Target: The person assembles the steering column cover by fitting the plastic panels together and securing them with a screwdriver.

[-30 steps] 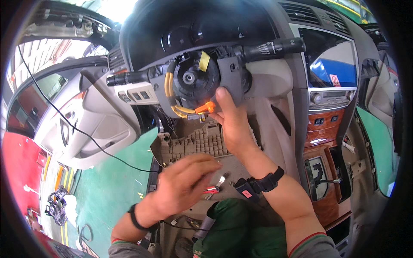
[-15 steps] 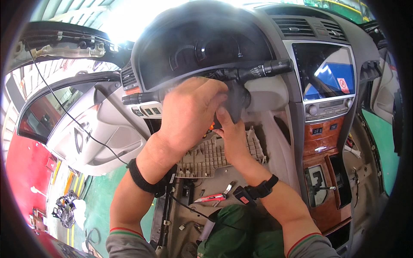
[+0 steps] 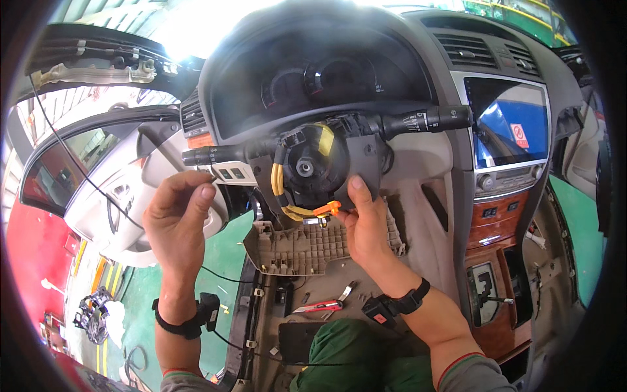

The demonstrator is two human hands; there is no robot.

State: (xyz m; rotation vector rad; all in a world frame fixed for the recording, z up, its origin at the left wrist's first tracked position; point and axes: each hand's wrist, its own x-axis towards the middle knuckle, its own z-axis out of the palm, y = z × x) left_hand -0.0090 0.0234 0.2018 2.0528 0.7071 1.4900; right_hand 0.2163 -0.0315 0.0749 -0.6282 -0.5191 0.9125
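A bare steering column (image 3: 307,166) carries a round black hub, a yellow tag and two stalks. Yellow-sleeved cables (image 3: 279,179) loop down its left side to an orange connector (image 3: 326,208). My right hand (image 3: 366,228) grips the lower right of the grey column housing (image 3: 362,160), thumb on its face and curled fingers beside the connector. My left hand (image 3: 176,222) is raised left of the column, below the left stalk (image 3: 202,155), with thumb and forefinger pinched on something small and dark that I cannot make out.
A loose ribbed trim panel (image 3: 307,245) lies below the column. A red utility knife (image 3: 317,307) and small pieces lie on the floor mat by my knees. The open door (image 3: 157,160) is at left, a thin cable hanging across it. The screen (image 3: 506,121) and shifter (image 3: 486,287) are at right.
My left hand has pulled back leftward from the column, where it covered the hub half a second ago, uncovering hub and cables. My right hand stays on the housing.
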